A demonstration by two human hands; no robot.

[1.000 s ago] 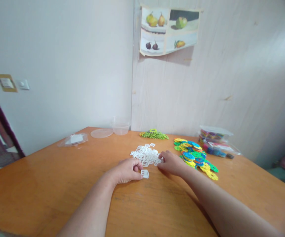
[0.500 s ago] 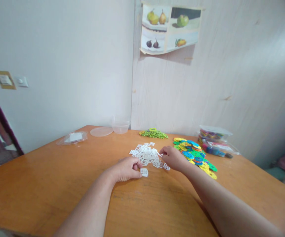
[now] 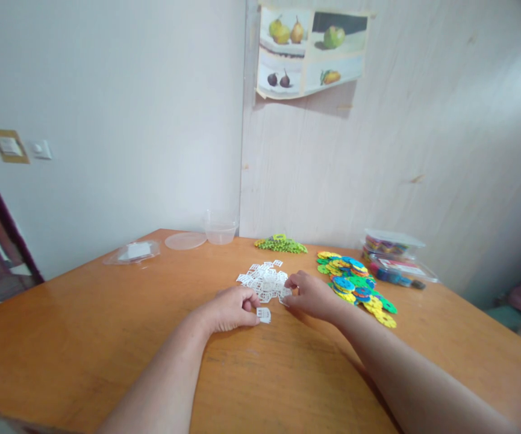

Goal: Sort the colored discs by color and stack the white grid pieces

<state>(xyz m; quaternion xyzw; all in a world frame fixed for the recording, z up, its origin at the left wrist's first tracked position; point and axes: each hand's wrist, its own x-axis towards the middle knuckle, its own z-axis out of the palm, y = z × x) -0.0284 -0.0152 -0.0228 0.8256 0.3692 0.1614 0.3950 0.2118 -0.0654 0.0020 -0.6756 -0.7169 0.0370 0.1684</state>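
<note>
My left hand rests on the table, its thumb and forefinger closed on a small stack of white openwork plastic squares. Just beyond it lies a loose pile of similar white squares. My right hand is at the pile's right edge, thumb and forefinger apart and curved around pieces there. Its fingertips touch the pile, and the palm side is hidden.
Colourful notched discs are heaped right of my right hand. Green pieces lie behind the pile. A clear tub, a round lid and a plastic bag lie back left. Filled clear boxes stand back right.
My right hand has shifted left and slightly toward me, onto the pile's near right edge, covering pieces seen there before. My left hand and its stack have stayed in place.
</note>
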